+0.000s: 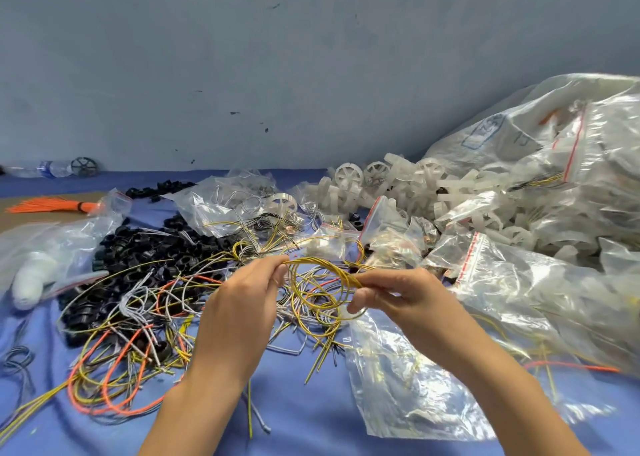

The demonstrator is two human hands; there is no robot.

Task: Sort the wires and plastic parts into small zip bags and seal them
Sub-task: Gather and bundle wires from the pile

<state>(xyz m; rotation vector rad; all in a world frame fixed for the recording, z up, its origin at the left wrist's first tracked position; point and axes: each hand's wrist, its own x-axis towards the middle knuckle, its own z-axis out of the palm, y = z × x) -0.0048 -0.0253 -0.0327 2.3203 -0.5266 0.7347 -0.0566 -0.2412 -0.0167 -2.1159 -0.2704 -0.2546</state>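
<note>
Both hands are up over the middle of the blue cloth (311, 421), working one coil of yellow wires (313, 275) between them. The left hand (242, 292) pinches the coil's left side between thumb and fingertips; the right hand (394, 299) has its grip clamped on the right side, where the strands bunch together. The coil hangs just above the loose wire tangle (131, 334), a spread of yellow, orange and grey strands lying on the cloth to the left and under the hands.

Behind the tangle sits a heap of black plastic rings (138, 251). Farther right, white plastic wheels (381, 181) are piled against a large clear sack (554, 109), which holds filled zip bags; one with a red seal strip (575, 143) shows yellow and dark wires inside.

A flat clear bag (398, 379) lies under the right forearm, and I cannot tell whether anything is in it. Near the right hand are small red-strip zip bags (398, 244) with small coppery bits in them. A clear bag at centre back (221, 202) holds bent grey wire pieces, with a white wheel at its edge. At far left another bag (34, 265) covers a white object I cannot make out.

An orange wire bundle (52, 206), a water bottle (38, 169) and a dark wheel (84, 167) lie by the wall
</note>
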